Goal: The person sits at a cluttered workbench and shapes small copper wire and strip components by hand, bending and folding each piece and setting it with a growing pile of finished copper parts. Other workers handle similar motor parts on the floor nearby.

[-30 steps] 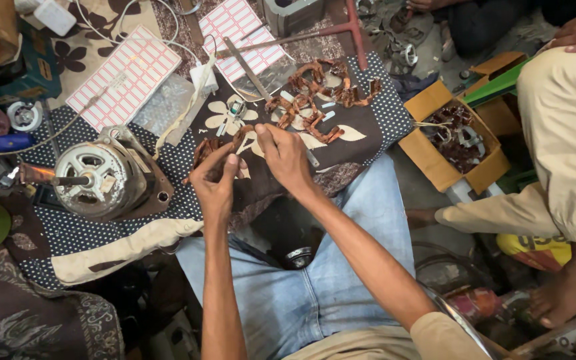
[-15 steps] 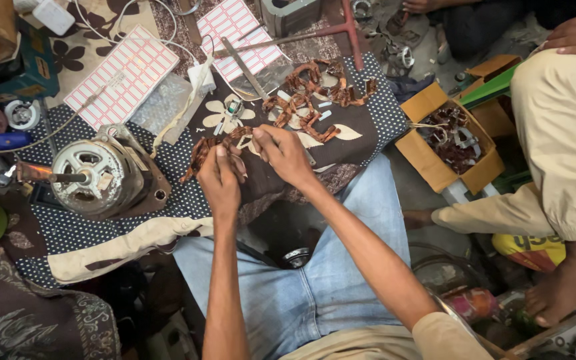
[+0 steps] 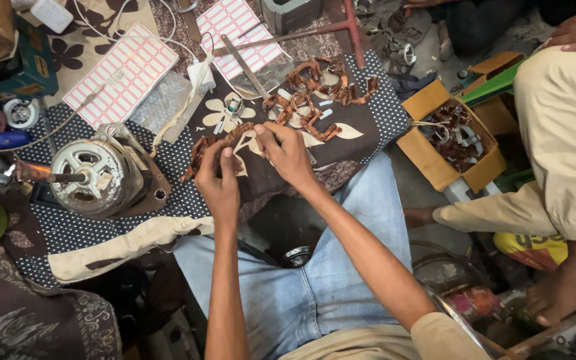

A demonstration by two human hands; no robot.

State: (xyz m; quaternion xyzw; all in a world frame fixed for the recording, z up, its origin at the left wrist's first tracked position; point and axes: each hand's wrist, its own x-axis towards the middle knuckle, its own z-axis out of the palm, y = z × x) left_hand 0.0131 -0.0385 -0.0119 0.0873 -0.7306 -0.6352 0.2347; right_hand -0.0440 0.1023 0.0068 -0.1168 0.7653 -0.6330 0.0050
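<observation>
Two hands over a dark patterned cloth [image 3: 361, 127], both pinching one curved copper wire coil [image 3: 211, 143]. Left hand [image 3: 220, 183] closed on the lower bend of the coil, thumb and fingers pressed together around it. Right hand [image 3: 287, 155] just right of the left, fingertips nipped on the coil's upper end, the rest of the fingers curled. Coil arching from the left hand's far side down toward the dotted edge of the cloth, partly hidden by the fingers.

Beyond the coil, further up the cloth: a loose heap of copper coils [image 3: 315, 93], reddish-brown, tangled together. Between heap and held coil, a long flat metal strip [image 3: 245, 67] lying slantwise, and a small clip-like part [image 3: 235, 105] just beside it. Left of the coil, well apart: an electric motor [image 3: 98, 175] with a pale round end cap and a shaft pointing left, resting on the dotted part of the cloth. Above the motor, two sheets of white labels [image 3: 123, 73] with red edging, and a white cable [image 3: 191, 87] running between them.

Right of the coil, past the cloth's edge: an open cardboard box [image 3: 428, 107] holding more copper windings. Further right again, another person's leg in beige trousers [image 3: 561, 133], a hand resting on the knee. Below the coil, blue jeans [image 3: 315, 280] on the wearer's own lap.
</observation>
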